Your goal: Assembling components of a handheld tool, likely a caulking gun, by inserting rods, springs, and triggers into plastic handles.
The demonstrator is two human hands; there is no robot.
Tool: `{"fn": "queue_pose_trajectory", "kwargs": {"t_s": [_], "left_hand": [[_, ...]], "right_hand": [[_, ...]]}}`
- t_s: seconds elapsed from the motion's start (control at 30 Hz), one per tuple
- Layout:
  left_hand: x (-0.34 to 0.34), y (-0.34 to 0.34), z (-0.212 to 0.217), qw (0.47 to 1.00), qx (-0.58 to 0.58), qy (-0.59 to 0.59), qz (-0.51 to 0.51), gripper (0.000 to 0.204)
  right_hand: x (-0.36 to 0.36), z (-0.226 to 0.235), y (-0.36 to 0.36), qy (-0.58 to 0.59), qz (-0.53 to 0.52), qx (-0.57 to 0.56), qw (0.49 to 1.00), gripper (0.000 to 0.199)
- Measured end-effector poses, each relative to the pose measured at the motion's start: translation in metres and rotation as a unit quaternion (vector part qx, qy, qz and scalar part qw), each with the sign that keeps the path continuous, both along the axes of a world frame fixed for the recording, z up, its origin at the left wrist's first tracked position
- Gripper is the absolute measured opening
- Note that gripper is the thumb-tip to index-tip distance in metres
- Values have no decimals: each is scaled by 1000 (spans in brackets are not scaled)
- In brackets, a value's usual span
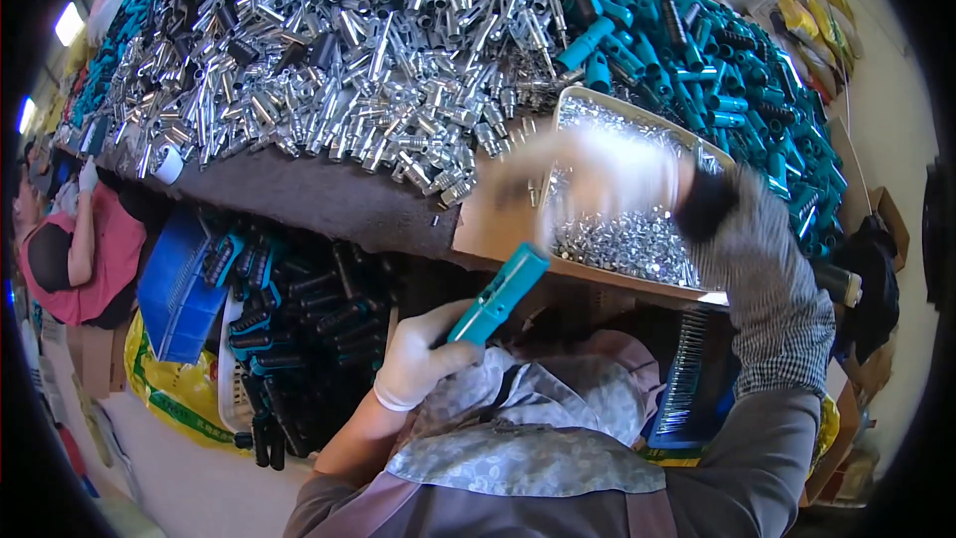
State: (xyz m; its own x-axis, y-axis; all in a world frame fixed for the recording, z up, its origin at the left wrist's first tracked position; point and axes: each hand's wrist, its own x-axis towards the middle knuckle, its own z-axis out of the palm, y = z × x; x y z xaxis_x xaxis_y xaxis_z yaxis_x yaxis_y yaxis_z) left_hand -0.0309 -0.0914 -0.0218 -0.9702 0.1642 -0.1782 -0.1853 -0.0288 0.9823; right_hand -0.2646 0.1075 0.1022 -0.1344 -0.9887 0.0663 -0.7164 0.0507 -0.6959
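Observation:
My left hand [423, 357], in a white glove, is closed around the lower end of a teal plastic tool handle [505, 289]. The handle tilts up to the right, and small holes show in its side. Above and beyond it, my right hand [617, 177] is over a light-rimmed tray [652, 118] of small shiny metal parts [637, 251]. Motion smears that hand, so its fingers and anything in them cannot be made out. A dark cuff and a checked sleeve cover its wrist and forearm.
Silver metal fittings [398, 100] heap across the bench, with teal handles [727, 90] piled at right. Below the bench edge [299, 189] sit a basket of black-and-teal tools [309, 324] and a blue bin [179, 284]. A person in pink [85, 249] works at far left.

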Motion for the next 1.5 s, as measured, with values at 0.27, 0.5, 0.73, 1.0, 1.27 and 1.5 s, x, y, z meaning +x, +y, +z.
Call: {"fn": "queue_pose_trajectory", "kwargs": {"t_s": [0.27,0.5,0.73,1.0,1.27,1.5], "left_hand": [[-11,7,10,996,-63,22,53,53],[-8,3,7,999,-29,-32,12,57],[-1,-1,14,999,-15,-46,25,61],[8,-4,23,996,-74,-4,54,57],[26,14,15,989,-123,33,74,57],[34,65,8,990,-91,103,-15,55]], "right_hand": [[-202,-17,30,531,-385,148,740,28],[-204,-44,-69,474,-339,21,812,19],[-208,-90,-141,605,-270,223,715,22],[-174,-33,-88,548,-280,124,779,26],[85,6,20,293,-294,-65,907,27],[255,-31,97,316,-520,-178,774,25]]}}
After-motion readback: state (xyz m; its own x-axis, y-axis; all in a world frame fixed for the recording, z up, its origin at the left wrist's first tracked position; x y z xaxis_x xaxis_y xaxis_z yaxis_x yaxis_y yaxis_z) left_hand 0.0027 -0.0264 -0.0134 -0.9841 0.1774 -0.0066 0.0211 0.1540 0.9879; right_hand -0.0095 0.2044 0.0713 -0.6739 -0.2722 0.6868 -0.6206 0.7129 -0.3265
